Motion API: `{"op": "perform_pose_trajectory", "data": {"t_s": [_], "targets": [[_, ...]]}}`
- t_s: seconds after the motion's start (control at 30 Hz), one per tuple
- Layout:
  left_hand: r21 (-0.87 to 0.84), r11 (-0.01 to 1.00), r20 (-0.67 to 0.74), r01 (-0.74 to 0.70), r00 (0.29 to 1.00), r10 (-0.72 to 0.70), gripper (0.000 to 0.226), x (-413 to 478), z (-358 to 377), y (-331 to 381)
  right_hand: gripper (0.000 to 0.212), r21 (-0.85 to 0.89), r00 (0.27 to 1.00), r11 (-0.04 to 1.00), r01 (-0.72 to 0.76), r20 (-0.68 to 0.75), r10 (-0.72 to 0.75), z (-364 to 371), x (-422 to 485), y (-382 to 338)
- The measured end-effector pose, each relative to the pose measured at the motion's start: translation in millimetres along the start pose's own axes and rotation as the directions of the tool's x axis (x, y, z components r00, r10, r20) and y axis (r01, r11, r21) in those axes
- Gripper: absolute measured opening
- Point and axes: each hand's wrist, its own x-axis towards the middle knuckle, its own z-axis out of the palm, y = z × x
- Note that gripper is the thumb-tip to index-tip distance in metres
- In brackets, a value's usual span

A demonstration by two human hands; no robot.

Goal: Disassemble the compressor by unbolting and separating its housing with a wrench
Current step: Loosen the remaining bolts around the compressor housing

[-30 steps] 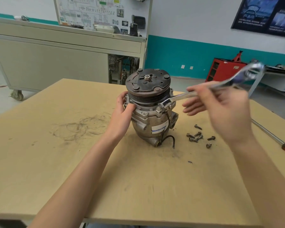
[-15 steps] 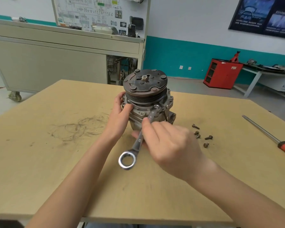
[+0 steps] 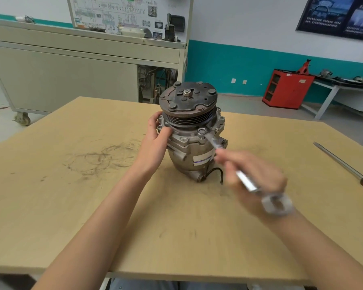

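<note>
Dead centre of the tan wooden table [image 3: 71,206], I've got the grey cast-metal compressor [image 3: 192,143] standing with its rusty pulley on top, my left hand [image 3: 155,141] gripping its flange from 9 o'clock. My right hand [image 3: 260,170], pretty blurry, is curled round the silver steel wrench [image 3: 246,182], whose head sits on a flange bolt [image 3: 201,130] at roughly 5 o'clock under the pulley. Long red-handled screwdriver [image 3: 344,166] lies well apart at 3 o'clock.

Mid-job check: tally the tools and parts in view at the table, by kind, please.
Compressor: 1
Wrench: 1, held in the right hand
Screwdriver: 1
Total: 3
</note>
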Motion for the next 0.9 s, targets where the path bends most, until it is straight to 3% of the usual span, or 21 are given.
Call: {"op": "perform_pose_trajectory", "data": {"t_s": [0.03, 0.1, 0.17, 0.23, 0.33, 0.5, 0.63, 0.7, 0.8, 0.87, 0.9], "targets": [[0.000, 1.000, 0.002, -0.002, 1.000, 0.002, 0.046, 0, 0, 1, 0.024, 0.263, 0.975, 0.940, -0.217, 0.019, 0.220, -7, 0, 8], [-0.005, 1.000, -0.005, -0.007, 1.000, 0.007, 0.047, 0, 0, 1, 0.029, 0.633, 0.840, 0.589, -0.503, 0.199, 0.505, -14, 10, 29], [-0.010, 1.000, -0.001, 0.000, 1.000, 0.000, 0.049, 0, 0, 2, 0.039, 0.712, 0.733, 0.347, -0.610, 0.342, 0.587, -14, 27, 55], [-0.014, 1.000, 0.006, 0.003, 1.000, -0.003, 0.049, -1, 0, 2, 0.042, 0.688, 0.679, 0.251, -0.682, 0.467, 0.567, -8, 48, 77], [-0.009, 1.000, 0.002, 0.007, 1.000, -0.007, 0.050, -1, 0, 4, 0.043, 0.634, 0.641, 0.195, -0.748, 0.614, 0.461, 4, 70, 102], [0.003, 1.000, -0.007, 0.013, 1.000, -0.013, 0.049, -1, 0, 5, 0.040, 0.581, 0.575, 0.121, -0.805, 0.714, 0.399, 19, 85, 113], [-0.006, 1.000, -0.012, 0.015, 1.000, -0.015, 0.050, 0, 1, 4, 0.047, 0.645, 0.623, 0.137, -0.752, 0.628, 0.467, 4, 81, 105], [-0.007, 1.000, -0.010, 0.015, 1.000, -0.015, 0.049, 0, 0, 3, 0.048, 0.669, 0.649, 0.202, -0.716, 0.530, 0.546, -11, 78, 92], [-0.005, 1.000, -0.011, 0.010, 1.000, -0.010, 0.049, 2, 0, 1, 0.034, 0.587, 0.757, 0.515, -0.625, 0.297, 0.581, -26, 69, 58], [-0.001, 1.000, -0.015, 0.007, 1.000, -0.007, 0.049, 2, 1, 0, 0.025, 0.406, 0.915, 0.823, -0.397, 0.104, 0.390, -25, 60, 27], [-0.002, 1.000, -0.015, 0.004, 1.000, -0.004, 0.048, 2, 1, 0, 0.025, 0.187, 0.981, 0.963, -0.192, 0.022, 0.191, -22, 56, 14]]}}
